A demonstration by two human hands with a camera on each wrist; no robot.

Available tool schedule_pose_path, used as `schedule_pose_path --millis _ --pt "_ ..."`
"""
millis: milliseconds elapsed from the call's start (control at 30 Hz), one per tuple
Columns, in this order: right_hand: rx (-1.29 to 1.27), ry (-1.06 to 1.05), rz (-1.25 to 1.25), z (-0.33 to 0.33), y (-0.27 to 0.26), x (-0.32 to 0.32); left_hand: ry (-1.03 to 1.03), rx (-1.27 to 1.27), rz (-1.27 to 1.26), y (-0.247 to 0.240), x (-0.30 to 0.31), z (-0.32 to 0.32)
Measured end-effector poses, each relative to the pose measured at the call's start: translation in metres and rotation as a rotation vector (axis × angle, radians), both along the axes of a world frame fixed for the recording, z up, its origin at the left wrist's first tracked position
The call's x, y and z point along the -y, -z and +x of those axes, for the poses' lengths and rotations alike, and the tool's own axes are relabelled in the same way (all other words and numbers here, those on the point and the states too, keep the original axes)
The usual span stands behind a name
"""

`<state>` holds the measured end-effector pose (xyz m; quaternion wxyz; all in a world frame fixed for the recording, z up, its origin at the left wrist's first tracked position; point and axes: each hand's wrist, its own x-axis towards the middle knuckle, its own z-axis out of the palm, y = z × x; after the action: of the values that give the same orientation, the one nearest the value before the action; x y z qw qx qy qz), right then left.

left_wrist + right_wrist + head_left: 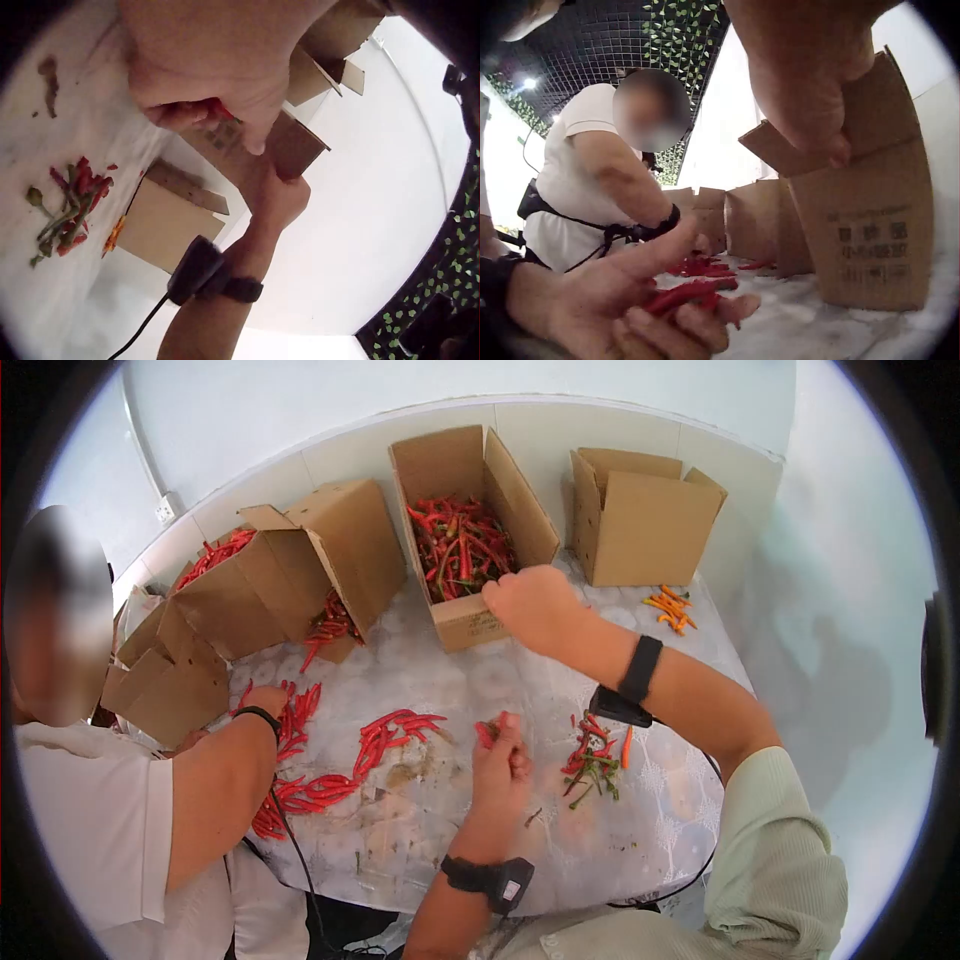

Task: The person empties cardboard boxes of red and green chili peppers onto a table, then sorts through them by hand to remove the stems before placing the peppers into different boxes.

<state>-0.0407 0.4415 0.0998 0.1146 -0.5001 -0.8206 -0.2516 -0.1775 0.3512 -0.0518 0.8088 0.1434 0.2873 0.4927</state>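
My left hand (503,770) is raised over the table's middle, its fingers curled round several red chili peppers (690,294). At the far side, my right hand (540,610) grips the front right corner of a tall cardboard box (462,630). In the right wrist view, the thumb of that hand (810,82) lies against the outside of the box wall (874,247); its other fingers are mostly hidden. Many red chilies with green stems (460,550) fill the box. Nearer to me, right of my left hand, lies a small pile of red pieces and green stems (593,765).
Another person (215,760) works at the left beside rows of red chilies (380,735). More cardboard boxes (250,585) with chilies stand behind them. A separate box (645,525) stands at the back right, with orange peppers (672,610) before it. Black cables (290,840) hang at the table's edge.
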Motion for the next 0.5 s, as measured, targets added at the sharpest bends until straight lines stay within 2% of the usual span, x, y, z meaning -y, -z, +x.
schedule_pose_path --millis 100,133,233,433,500 --pt "-0.02 -0.039 -0.02 -0.002 0.016 0.028 -0.157 -0.002 0.1 -0.01 -0.002 -0.007" --pt "-0.021 -0.046 -0.026 -0.001 0.019 0.034 -0.145 -0.069 0.221 -0.009 -0.004 -0.011" --pt "-0.005 -0.1 -0.062 0.003 0.025 0.049 -0.171 -0.086 0.181 -0.01 -0.004 -0.012" --pt "-0.011 -0.093 -0.041 0.017 0.042 0.058 -0.158 -0.036 0.294 -0.027 -0.01 -0.012" --pt "-0.016 -0.09 -0.035 0.018 0.045 0.063 -0.163 -0.023 0.285 -0.019 -0.015 -0.014"
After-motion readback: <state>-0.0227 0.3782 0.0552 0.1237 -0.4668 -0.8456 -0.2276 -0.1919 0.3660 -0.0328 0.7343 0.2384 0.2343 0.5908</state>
